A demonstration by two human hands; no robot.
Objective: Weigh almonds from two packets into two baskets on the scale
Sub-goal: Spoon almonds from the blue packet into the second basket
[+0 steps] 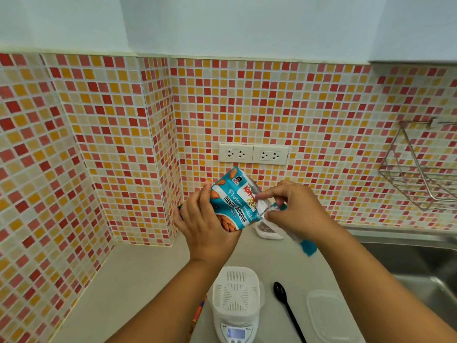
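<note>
A teal packet of roasted almonds (232,201) is held up above the counter. My left hand (202,224) grips its lower left side. My right hand (294,206) pinches the packet's torn top strip (308,246), whose teal end hangs down below the wrist. A white slotted basket (235,290) sits on the small white scale (236,331) near the front edge. Part of an orange packet (199,309) shows under my left forearm. A second white basket (268,230) stands behind my right hand, mostly hidden.
A black spoon (288,308) lies right of the scale, and a clear plastic lid (329,315) beyond it. A steel sink (420,268) takes the right side. A wire rack (420,174) hangs on the tiled wall. Wall sockets (253,153) sit behind the packet.
</note>
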